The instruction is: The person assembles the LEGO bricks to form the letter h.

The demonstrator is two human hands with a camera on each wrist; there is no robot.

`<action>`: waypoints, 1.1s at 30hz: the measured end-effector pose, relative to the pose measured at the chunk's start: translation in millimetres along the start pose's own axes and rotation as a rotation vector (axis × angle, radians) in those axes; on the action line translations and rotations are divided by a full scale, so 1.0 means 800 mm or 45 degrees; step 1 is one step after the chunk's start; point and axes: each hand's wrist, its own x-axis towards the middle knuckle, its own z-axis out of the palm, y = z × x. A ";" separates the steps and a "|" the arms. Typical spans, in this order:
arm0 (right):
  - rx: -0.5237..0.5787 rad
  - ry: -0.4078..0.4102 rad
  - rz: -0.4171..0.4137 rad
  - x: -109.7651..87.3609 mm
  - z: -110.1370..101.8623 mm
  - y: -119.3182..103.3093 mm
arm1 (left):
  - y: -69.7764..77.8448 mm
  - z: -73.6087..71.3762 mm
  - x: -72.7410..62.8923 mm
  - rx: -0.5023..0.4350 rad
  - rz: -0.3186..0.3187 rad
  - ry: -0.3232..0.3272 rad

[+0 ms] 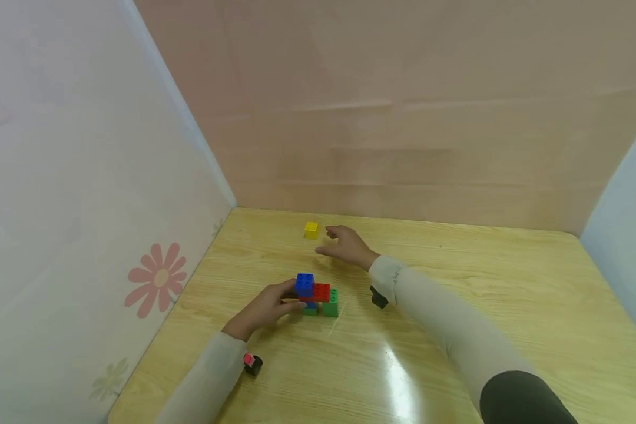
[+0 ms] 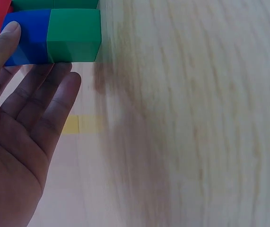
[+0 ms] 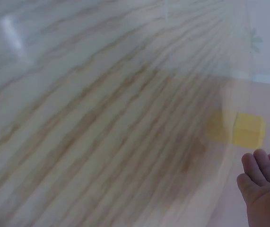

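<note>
A small structure of toy building bricks stands on the table. Its red brick (image 1: 322, 292) bridges a green brick (image 1: 330, 306) on the right and a blue-on-green stack on the left, and a blue brick (image 1: 304, 285) sits on top. My left hand (image 1: 267, 306) holds it from the left. In the left wrist view the thumb presses the lower blue brick (image 2: 33, 40), fingers on the far side. Farther back, my right hand (image 1: 347, 246) reaches over the table, fingers apart and holding nothing. Just left of its fingertips lies a yellow brick (image 1: 311, 230), not touched.
The wooden table (image 1: 482, 312) meets a brownish back wall (image 1: 403, 147) behind the yellow brick. A pale wall with printed flowers (image 1: 161, 277) borders the left side, and another pale wall (image 1: 625, 235) the right. Small dark wrist devices (image 1: 379, 297) hang at both cuffs.
</note>
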 end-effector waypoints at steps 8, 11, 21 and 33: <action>-0.068 0.014 0.078 0.008 0.008 0.012 | 0.004 0.003 0.003 -0.007 0.014 -0.036; -0.070 0.010 0.101 0.010 0.010 0.016 | 0.005 0.003 0.003 -0.010 0.023 -0.052; 0.000 0.025 0.018 0.043 0.047 0.033 | -0.003 -0.002 -0.020 -0.030 -0.035 -0.047; -0.039 0.129 0.085 0.054 0.060 0.017 | -0.011 -0.003 -0.024 -0.009 0.021 -0.047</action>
